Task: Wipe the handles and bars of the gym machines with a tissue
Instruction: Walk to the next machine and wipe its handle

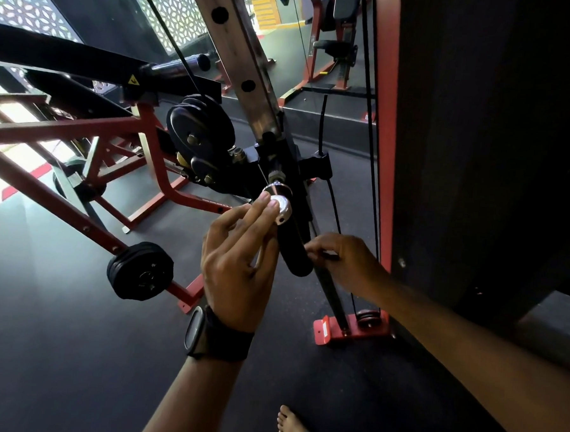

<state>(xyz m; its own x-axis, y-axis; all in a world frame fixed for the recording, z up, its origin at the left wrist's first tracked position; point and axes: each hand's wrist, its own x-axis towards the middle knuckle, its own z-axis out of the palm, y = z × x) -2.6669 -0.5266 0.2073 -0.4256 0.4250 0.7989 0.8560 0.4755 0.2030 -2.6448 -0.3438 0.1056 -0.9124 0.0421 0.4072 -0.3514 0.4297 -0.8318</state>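
Observation:
A cable machine's black sliding carriage (280,156) rides on a steel upright with holes (235,44). A silver adjustment knob (282,207) sticks out from it, above a black rounded handle (296,252). My left hand (238,263), with a dark watch on the wrist, reaches up so its fingertips are on the knob. A pale sliver of tissue (257,258) shows between its fingers. My right hand (344,260) curls round a thin black bar (329,254) just right of the handle. The palm side of both hands is hidden.
Black pulleys (199,128) and cables hang left of the carriage. A red-framed machine (83,129) with weight plates (140,271) fills the left. The red column (384,155) and a dark shroud stand at the right. A red foot bracket (347,328) and my bare feet (291,424) are on the dark floor.

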